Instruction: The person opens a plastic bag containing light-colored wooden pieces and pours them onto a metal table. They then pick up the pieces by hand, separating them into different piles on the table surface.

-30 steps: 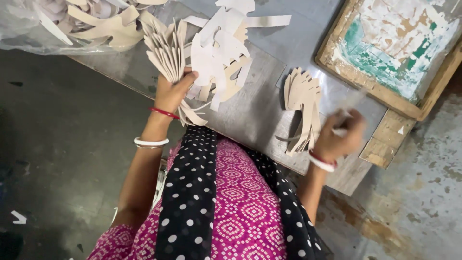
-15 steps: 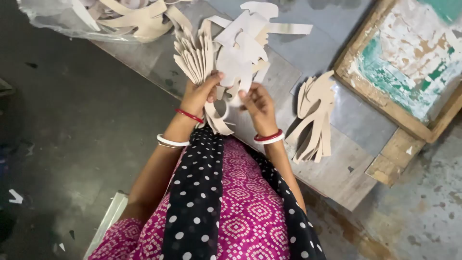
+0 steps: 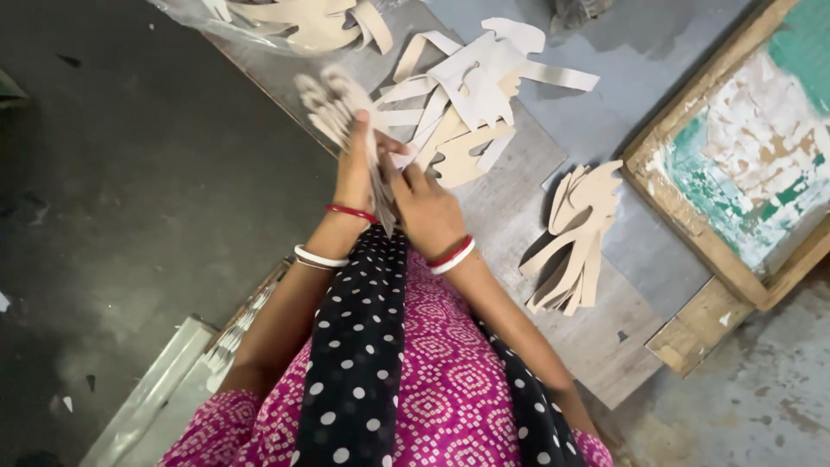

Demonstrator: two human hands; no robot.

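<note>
My left hand (image 3: 353, 171) grips a fanned bundle of beige card cut-outs (image 3: 333, 99), held upright above the table edge. My right hand (image 3: 425, 207) presses against the same bundle from the right, fingers closed on its lower part. Just beyond my hands lies a loose heap of pale cut-out sheets (image 3: 471, 95). A neat stack of cut-out pieces (image 3: 577, 233) rests on the grey table (image 3: 527, 216) to the right of my right hand. Red and white bangles circle both wrists.
A clear plastic bag of more card pieces (image 3: 298, 19) sits at the table's far left corner. A wooden-framed board with flaking white and green paint (image 3: 743, 156) lies at the right. Dark floor spreads to the left; pale strips (image 3: 156, 389) lean near my left elbow.
My right hand left the stack on the right and came over to the bundle in my left hand. Both hands now hold that bundle together.
</note>
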